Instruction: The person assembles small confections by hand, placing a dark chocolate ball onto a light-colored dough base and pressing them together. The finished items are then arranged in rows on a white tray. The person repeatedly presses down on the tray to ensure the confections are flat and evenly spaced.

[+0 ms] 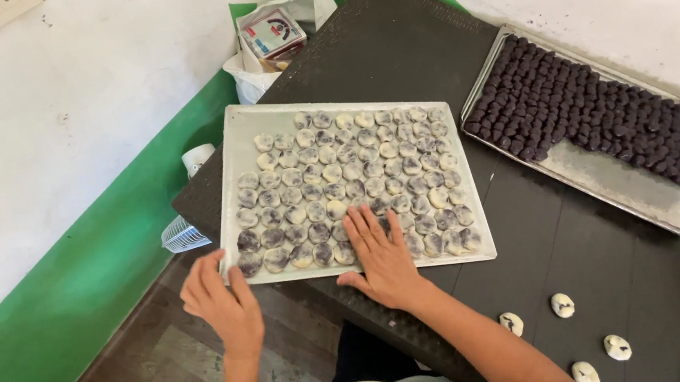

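Nearest the camera is the left hand [223, 301], fingers loosely spread and curled against the near left corner of the pale rectangular metal tray [229, 143]; it seems to touch the rim there, though from this angle it is hard to tell whether it actually grips it. Just right of it, the right hand [382, 253] lies flat, fingers together and stretched out, pressing on the near rows of the round, flattened white dough pieces with dark filling showing through [347, 182] that cover the tray in close rows.

The tray's near edge sits at the lip of the dark, matt, finely textured table [393, 47], and its left corner appears to overhang the wooden floor [166, 362]. With weight on that edge the tray could tip or slide off, and the soft pieces under the palm could be squashed or smeared.

Beyond the tray's far left corner stands a white plastic bag holding a box [273, 37]. To the right of the tray, well apart, a duller, scuffed grey metal tray [601, 180] carries small dark purple balls [587, 108] packed in rows. Near the right of the pale tray's front edge, four loose white dough pieces [563, 305] lie on the bare table.
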